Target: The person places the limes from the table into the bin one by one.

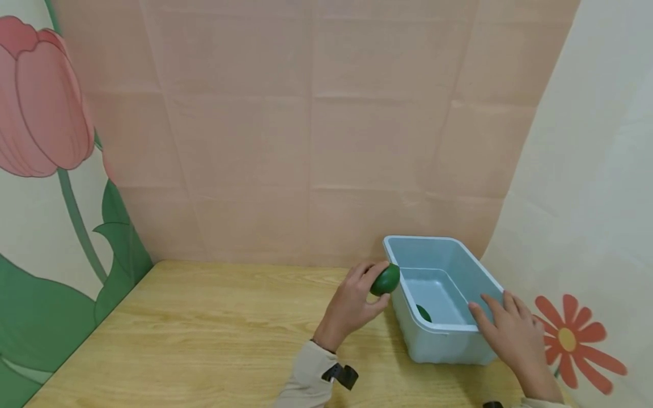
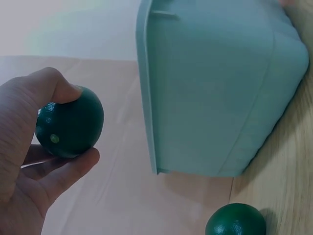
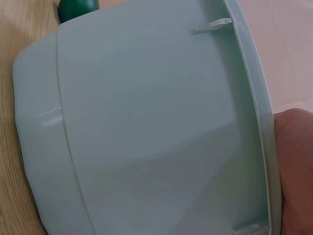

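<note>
Just beside the left rim of the pale blue bin (image 1: 444, 345), a green round object (image 1: 385, 281) sits between the thumb and curled fingers of the left hand (image 1: 352, 303), pinched above the counter (image 1: 204, 328). The right hand (image 1: 515, 331) rests on the right rim, fingers loosely extended. Another green object (image 2: 236, 223) lies on the counter.

A wood-grain surface (image 1: 204, 328) runs back to a creased tan sheet (image 1: 306, 141) hanging behind it. At left, a pale panel (image 1: 30, 215) bears a big pink tulip (image 1: 51, 102) with a green stem (image 1: 80, 226) and broad leaves (image 1: 46, 311). At right, a whitish sheet (image 1: 586, 170) shows a red flower (image 1: 567, 340) with a yellow middle.
</note>
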Available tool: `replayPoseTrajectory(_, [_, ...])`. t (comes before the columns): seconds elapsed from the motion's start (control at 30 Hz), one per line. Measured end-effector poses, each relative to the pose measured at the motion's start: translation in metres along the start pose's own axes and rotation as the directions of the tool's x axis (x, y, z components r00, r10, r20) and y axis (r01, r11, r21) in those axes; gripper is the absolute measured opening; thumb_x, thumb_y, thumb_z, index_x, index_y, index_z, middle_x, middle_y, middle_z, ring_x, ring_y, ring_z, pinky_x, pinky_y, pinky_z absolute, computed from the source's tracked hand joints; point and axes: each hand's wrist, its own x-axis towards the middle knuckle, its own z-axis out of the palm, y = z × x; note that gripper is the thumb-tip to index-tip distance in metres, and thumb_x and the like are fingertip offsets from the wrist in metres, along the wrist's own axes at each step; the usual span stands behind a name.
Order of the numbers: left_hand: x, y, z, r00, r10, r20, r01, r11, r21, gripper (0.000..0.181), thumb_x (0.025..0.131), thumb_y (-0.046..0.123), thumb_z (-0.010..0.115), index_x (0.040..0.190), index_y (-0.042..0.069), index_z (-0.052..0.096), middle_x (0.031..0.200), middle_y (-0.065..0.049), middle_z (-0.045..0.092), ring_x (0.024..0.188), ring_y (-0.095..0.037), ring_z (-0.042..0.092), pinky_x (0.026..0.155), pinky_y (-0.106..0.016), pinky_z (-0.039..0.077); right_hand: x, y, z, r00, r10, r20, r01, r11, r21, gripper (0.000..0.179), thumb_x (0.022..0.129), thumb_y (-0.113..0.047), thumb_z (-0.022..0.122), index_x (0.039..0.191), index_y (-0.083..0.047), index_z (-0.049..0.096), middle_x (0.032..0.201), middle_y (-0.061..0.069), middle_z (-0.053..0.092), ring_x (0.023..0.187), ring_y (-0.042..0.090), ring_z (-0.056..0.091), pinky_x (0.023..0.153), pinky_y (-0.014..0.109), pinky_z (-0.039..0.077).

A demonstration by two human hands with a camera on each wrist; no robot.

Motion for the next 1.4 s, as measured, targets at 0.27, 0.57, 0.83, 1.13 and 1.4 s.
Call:
replayPoseTrajectory(0.27, [0.001, 0.007, 0.007, 1.000, 0.027, 0.001, -0.027, 0.999, 0.036, 0.056, 0.089, 0.020, 0.073, 0.141, 0.011, 0.052, 0.127, -0.007, 0.058, 0.109, -0.016, 0.059, 0.089, -0.024, 0.052, 0.000, 0.000, 0.001, 1.000, 0.005, -0.006, -0.005, 1.000, -0.004, 0.071, 0.105, -0.054, 0.035, 0.137, 0.008, 0.048, 0.142, 0.048, 0.027, 0.128, 0.064, 0.025, 0.089, 0.080, 0.025])
replayPoseTrajectory(0.57, [0.001, 0.014, 0.010, 1.000, -0.015, 0.027, 0.015, 1.000, -0.002, 0.056, 0.087, 0.018, 0.076, 0.134, 0.006, 0.048, 0.120, -0.010, 0.063, 0.099, -0.013, 0.062, 0.084, -0.022, 0.053, -0.002, 0.000, 0.001, 1.000, 0.022, 0.009, -0.022, 1.000, 0.005, 0.072, 0.105, -0.054, 0.034, 0.138, 0.009, 0.047, 0.144, 0.047, 0.025, 0.129, 0.063, 0.023, 0.089, 0.079, 0.024])
replayPoseTrajectory(0.83, [0.003, 0.019, 0.016, 1.000, 0.015, 0.022, -0.016, 0.999, 0.029, 0.048, 0.086, 0.019, 0.077, 0.123, 0.005, 0.050, 0.115, -0.009, 0.062, 0.095, -0.009, 0.062, 0.079, -0.015, 0.050, -0.002, 0.002, 0.001, 1.000, 0.018, -0.008, -0.018, 1.000, 0.006, 0.072, 0.104, -0.055, 0.034, 0.136, 0.009, 0.048, 0.142, 0.047, 0.027, 0.128, 0.064, 0.024, 0.088, 0.079, 0.024])
replayPoseTrajectory(1.13, [0.001, 0.022, 0.025, 0.998, 0.026, 0.054, -0.027, 0.999, 0.019, 0.044, 0.090, 0.018, 0.073, 0.126, 0.003, 0.053, 0.116, -0.007, 0.063, 0.100, -0.010, 0.061, 0.081, -0.013, 0.048, -0.001, -0.004, 0.000, 1.000, 0.011, 0.025, -0.011, 1.000, -0.003, 0.072, 0.105, -0.054, 0.033, 0.138, 0.009, 0.047, 0.143, 0.048, 0.025, 0.128, 0.066, 0.024, 0.089, 0.080, 0.025])
replayPoseTrajectory(1.4, [0.003, 0.021, 0.028, 0.994, 0.084, 0.072, -0.087, 0.995, 0.044, 0.030, 0.093, 0.013, 0.069, 0.120, 0.005, 0.060, 0.114, -0.005, 0.067, 0.109, -0.013, 0.062, 0.090, -0.017, 0.049, 0.002, -0.006, -0.002, 1.000, 0.013, 0.024, -0.013, 1.000, 0.013, 0.072, 0.105, -0.054, 0.034, 0.139, 0.009, 0.046, 0.144, 0.048, 0.023, 0.130, 0.064, 0.021, 0.090, 0.079, 0.023])
